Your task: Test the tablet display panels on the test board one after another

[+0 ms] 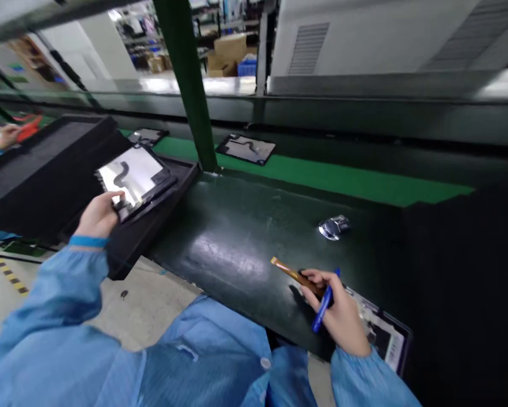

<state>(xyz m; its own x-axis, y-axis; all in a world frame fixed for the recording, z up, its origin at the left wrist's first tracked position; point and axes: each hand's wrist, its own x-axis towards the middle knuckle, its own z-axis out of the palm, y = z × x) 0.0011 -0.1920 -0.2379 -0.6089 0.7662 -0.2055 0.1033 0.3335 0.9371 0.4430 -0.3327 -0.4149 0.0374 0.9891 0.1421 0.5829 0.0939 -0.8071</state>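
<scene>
My left hand (98,215) grips the near edge of a flat panel with a silvery back (130,176), which lies on a stack of black foam trays (46,169) at the left. My right hand (341,314) rests on the dark bench (228,243), fingers closed round a blue pen (324,305) and an amber flex ribbon cable (292,272) that sticks out to the left. Under that hand lies a dark panel with a white label (385,333).
A small shiny metal piece (334,227) sits on the bench beyond my right hand. Two more panels (246,148) (147,135) lie on the green conveyor belt (343,180). A green post (188,85) rises mid-left. Another person's hand (5,135) shows at far left.
</scene>
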